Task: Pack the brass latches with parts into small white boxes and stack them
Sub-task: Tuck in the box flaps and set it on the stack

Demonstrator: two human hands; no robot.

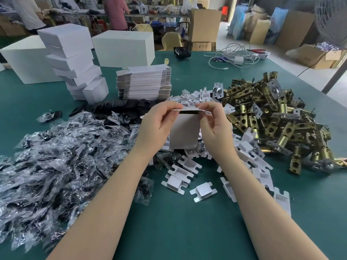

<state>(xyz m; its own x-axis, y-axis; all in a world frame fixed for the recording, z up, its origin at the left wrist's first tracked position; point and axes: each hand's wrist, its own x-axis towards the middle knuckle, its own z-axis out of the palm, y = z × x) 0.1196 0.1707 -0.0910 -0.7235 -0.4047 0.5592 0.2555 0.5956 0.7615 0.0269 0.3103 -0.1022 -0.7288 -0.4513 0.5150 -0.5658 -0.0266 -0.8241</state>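
Left hand [157, 124] and right hand [212, 126] pinch the top flap of 1 upright box [185, 134]. Uneven pressure may crease the flap or tip the box.

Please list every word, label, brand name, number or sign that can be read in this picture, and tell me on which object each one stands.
No text can be read in this picture.
Small white box held by the left hand and right hand: blank.
Stack of flat box blanks and stacked white boxes: blank.
Brown cartons at the back: faint print, too blurred to read.
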